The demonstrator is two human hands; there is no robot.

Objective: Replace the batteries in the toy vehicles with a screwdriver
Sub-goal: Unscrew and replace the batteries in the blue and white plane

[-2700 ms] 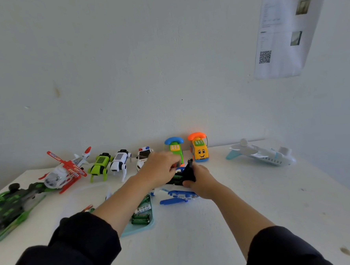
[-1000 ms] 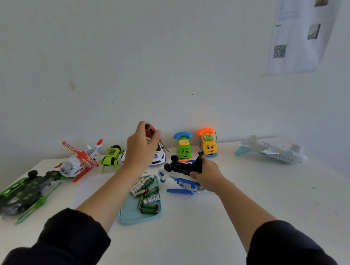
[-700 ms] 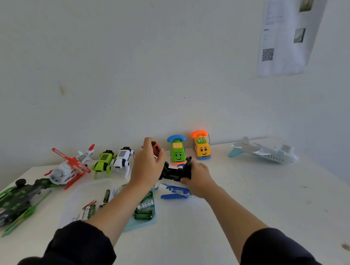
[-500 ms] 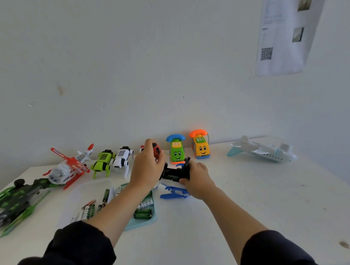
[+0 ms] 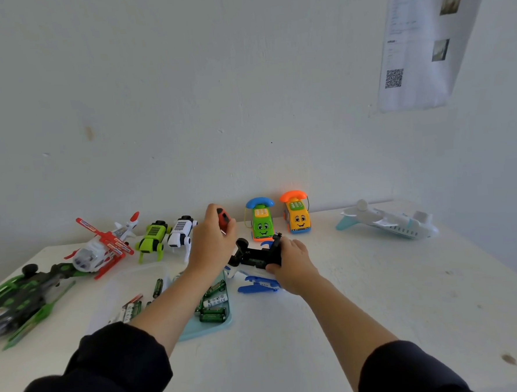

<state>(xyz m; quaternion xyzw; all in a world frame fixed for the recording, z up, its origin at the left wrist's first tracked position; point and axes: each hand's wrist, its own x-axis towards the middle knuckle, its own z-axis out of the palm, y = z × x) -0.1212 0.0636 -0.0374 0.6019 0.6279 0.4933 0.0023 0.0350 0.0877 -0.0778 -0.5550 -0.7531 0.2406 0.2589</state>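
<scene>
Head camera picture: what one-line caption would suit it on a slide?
Left hand grips a red-handled screwdriver over an upturned toy car held by the right hand.

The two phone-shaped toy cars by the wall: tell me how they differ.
The green toy car has a blue handset on top; the yellow toy car has an orange one. The green one stands to the left, nearer the left hand; the yellow one stands right. Both are upright, with smiling faces and keypads.

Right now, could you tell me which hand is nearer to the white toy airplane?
Right. The right hand is nearer the white toy airplane; the left hand is farther, beyond the right one.
</scene>
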